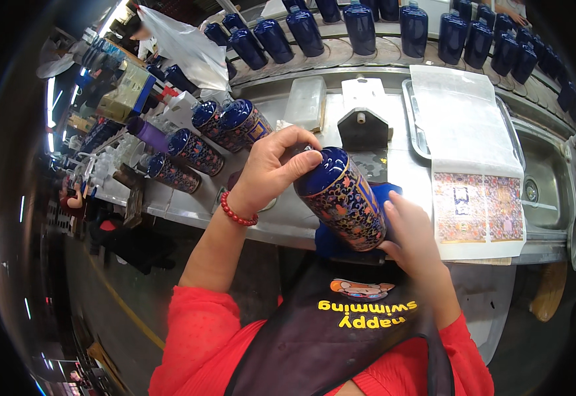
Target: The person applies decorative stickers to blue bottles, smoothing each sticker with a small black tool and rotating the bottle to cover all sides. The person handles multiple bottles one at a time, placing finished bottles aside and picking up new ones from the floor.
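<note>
A dark blue bottle (344,201) with a colourful floral pattern and gold lines round its body is tilted in front of me, over the counter's near edge. My left hand (281,162) grips it by the neck, thumb and fingers closed round the top; a red bead bracelet is on that wrist. Low on the bottle's other side is my right hand (410,231), its thumb near the base and its fingers partly hidden. A blue cloth (333,243) shows behind and under the bottle, against the right hand.
Several patterned bottles (195,152) stand to the left. Plain blue bottles (360,30) line a curved conveyor (331,56) at the back. A dark block stand (364,129) is mid-counter. Printed pattern sheets (478,208), a tray (423,142) and a sink (552,214) are right.
</note>
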`<state>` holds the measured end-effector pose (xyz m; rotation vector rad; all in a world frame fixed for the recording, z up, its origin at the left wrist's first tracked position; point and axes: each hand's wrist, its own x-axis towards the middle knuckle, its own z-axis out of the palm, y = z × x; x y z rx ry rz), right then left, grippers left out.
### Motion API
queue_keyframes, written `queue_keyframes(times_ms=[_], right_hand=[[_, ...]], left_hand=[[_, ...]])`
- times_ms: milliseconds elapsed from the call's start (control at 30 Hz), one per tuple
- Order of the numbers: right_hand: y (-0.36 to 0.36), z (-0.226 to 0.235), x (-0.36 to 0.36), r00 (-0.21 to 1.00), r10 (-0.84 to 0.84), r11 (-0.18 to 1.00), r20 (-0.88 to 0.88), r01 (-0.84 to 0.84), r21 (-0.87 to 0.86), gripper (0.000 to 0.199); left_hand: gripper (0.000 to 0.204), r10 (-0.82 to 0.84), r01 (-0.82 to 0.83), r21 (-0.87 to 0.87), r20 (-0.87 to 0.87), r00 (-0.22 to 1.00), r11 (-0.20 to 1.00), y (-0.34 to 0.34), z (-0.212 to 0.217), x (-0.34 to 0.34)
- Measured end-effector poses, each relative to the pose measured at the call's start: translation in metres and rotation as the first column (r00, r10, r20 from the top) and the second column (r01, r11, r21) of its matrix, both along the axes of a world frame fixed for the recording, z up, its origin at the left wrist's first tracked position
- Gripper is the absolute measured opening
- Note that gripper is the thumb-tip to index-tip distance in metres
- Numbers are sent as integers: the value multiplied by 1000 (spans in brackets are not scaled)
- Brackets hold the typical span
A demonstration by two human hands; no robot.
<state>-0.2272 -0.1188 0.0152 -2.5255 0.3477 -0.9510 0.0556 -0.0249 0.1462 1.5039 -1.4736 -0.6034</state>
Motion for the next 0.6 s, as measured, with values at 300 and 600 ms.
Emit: queue_keyframes(times_ms=[300, 600], right_hand=[[-1, 62, 28, 996, 59, 992, -68, -66, -110, 76], [6, 78, 43, 995, 61, 993, 82, -52, -105, 68]], left_hand=[[23, 23, -23, -16, 35, 999, 1000, 6, -4, -7], [23, 32, -27, -93, 46, 998, 995, 8, -7, -9]])
